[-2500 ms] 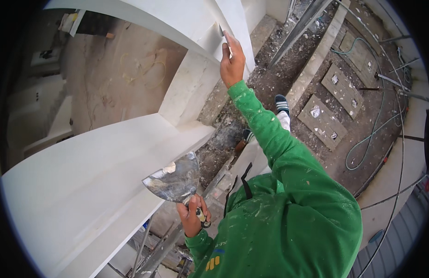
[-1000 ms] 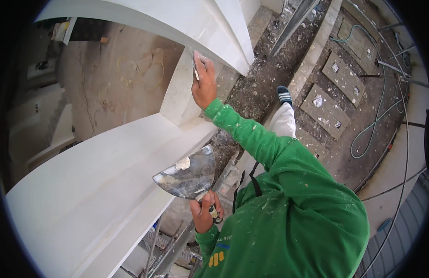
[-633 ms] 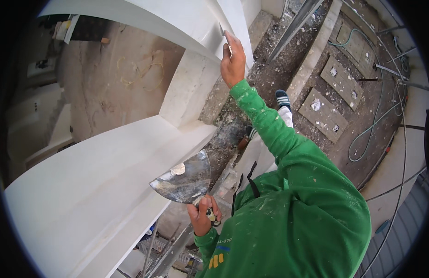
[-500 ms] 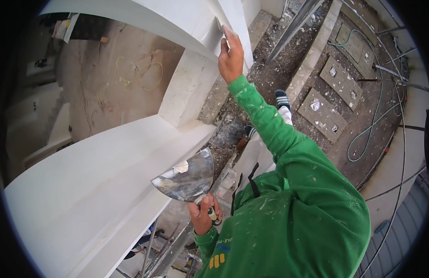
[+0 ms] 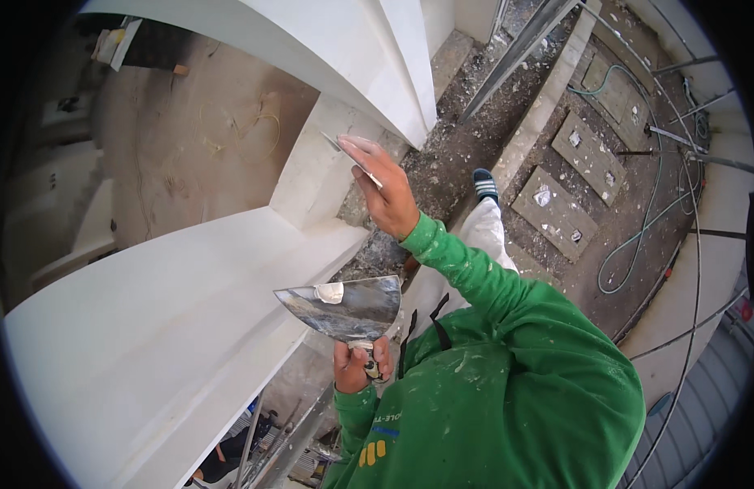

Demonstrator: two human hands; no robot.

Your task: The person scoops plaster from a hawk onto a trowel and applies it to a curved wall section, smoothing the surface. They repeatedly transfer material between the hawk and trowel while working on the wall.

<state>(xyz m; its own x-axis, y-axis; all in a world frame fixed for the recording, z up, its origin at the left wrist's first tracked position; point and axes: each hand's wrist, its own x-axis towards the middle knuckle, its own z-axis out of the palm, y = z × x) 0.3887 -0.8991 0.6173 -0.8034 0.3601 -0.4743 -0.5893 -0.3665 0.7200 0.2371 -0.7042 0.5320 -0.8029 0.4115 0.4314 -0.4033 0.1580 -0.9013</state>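
Note:
My left hand (image 5: 356, 367) is wrapped round the handle of a wide putty knife (image 5: 352, 314), whose broad grey blade points away from me. A dab of white putty (image 5: 329, 292) sits near the blade's far edge. My right hand (image 5: 385, 189) grips a thin flat scraper blade (image 5: 372, 177), seen nearly edge-on. It is in the air beyond the putty knife, apart from it. Beyond my right hand rises a white wall corner (image 5: 377, 65). A white ledge (image 5: 157, 326) runs along my left.
Paint-spattered boards (image 5: 553, 213) lie on the debris-strewn floor at right, beside a green hose (image 5: 654, 220) and a hanging cable (image 5: 696, 269). A metal post (image 5: 519, 57) slants at the top. Left of the wall, an opening shows a brown floor (image 5: 206, 138) below.
My right hand has come away from the white wall corner and moved down toward the putty knife. The putty knife has turned, its far edge now lying nearly level.

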